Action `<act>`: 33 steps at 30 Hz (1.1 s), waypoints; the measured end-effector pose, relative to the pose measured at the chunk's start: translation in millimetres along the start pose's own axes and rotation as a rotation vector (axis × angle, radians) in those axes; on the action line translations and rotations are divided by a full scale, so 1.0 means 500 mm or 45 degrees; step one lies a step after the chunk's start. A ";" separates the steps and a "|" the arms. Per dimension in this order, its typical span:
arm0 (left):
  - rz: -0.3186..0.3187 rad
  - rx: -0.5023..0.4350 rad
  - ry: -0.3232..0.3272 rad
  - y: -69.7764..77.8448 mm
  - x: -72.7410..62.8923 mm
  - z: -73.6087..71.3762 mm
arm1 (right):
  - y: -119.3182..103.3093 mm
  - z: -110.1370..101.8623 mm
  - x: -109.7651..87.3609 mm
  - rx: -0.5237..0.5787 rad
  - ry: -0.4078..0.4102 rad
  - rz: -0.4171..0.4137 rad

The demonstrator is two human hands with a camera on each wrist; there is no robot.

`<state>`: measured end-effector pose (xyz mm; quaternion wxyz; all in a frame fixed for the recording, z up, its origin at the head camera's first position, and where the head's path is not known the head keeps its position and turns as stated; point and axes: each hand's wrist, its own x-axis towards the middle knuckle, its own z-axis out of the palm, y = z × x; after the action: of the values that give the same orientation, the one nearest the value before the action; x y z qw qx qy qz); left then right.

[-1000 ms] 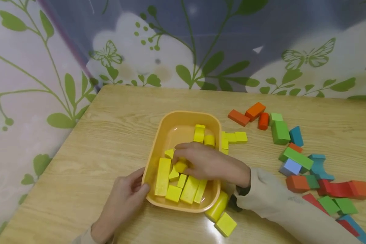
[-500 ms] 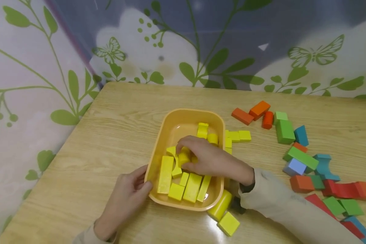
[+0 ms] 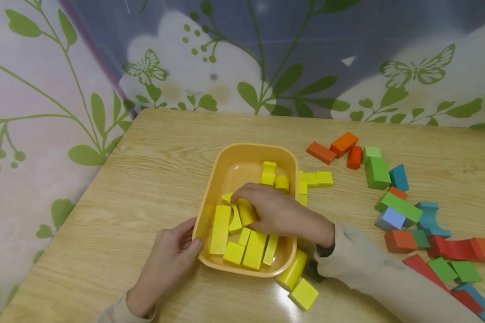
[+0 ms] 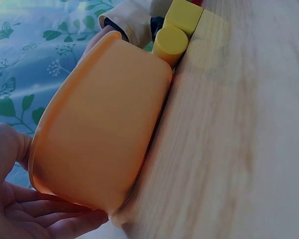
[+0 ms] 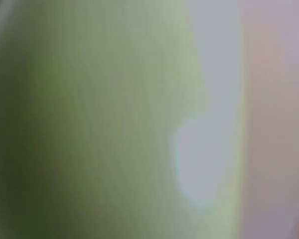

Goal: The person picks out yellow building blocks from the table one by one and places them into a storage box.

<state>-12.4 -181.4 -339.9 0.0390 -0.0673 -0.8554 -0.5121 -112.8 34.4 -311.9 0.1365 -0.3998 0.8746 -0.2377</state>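
Note:
An orange-yellow plastic bin (image 3: 238, 172) full of yellow wooden blocks stands on the table. My left hand (image 3: 165, 262) grips its near left corner, thumb over the rim. In the left wrist view, the fingers of that left hand (image 4: 37, 214) lie under the outside of the bin wall (image 4: 102, 124). Inside the bin my right hand (image 3: 279, 208) holds a yellow cylinder block (image 3: 246, 213) between thumb and fingers. Beside the cylinder lie an arch block (image 3: 235, 220) and a long rectangular block (image 3: 220, 229). The right wrist view is a close blur of yellow-green.
Outside the bin's near right corner are a thick yellow cylinder (image 3: 293, 270) and a yellow cube (image 3: 304, 294). Small yellow blocks (image 3: 324, 179) lie along its right side. Red, orange, green and blue blocks (image 3: 398, 208) spread across the right side. A patterned wall covering (image 3: 214, 58) rises behind the table.
In my right fingers the yellow cylinder has turned and now shows more of its length. The arch block beside it has shifted. My left hand keeps its hold on the bin.

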 end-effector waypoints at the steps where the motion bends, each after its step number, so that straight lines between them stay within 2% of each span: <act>1: -0.003 0.003 -0.004 -0.001 0.000 0.000 | 0.001 -0.002 -0.001 0.014 -0.033 0.006; 5: -0.015 0.013 -0.015 -0.002 0.001 0.000 | 0.004 -0.010 -0.006 0.072 -0.146 0.003; 10: -0.001 0.019 -0.016 0.000 0.003 0.001 | 0.007 -0.017 -0.010 0.151 -0.205 -0.021; 13: -0.021 0.017 -0.022 0.002 0.004 0.001 | 0.009 -0.019 -0.008 0.230 -0.174 -0.004; 17: -0.064 0.015 -0.029 0.004 0.005 0.000 | 0.009 -0.015 -0.003 0.292 -0.062 0.041; 22: -0.078 0.018 -0.026 0.005 0.004 0.000 | 0.003 -0.006 0.001 0.179 0.044 0.114; 28: -0.072 0.036 -0.021 0.004 0.002 -0.001 | -0.006 0.004 0.002 -0.058 0.070 0.244; 33: -0.100 0.034 -0.024 0.005 0.002 0.000 | -0.006 0.013 -0.002 -0.156 0.064 0.220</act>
<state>-13.2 -180.3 -337.6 0.0118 -0.0378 -0.8645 -0.5011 -107.8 31.4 -315.7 0.1099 -0.3245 0.9218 -0.1812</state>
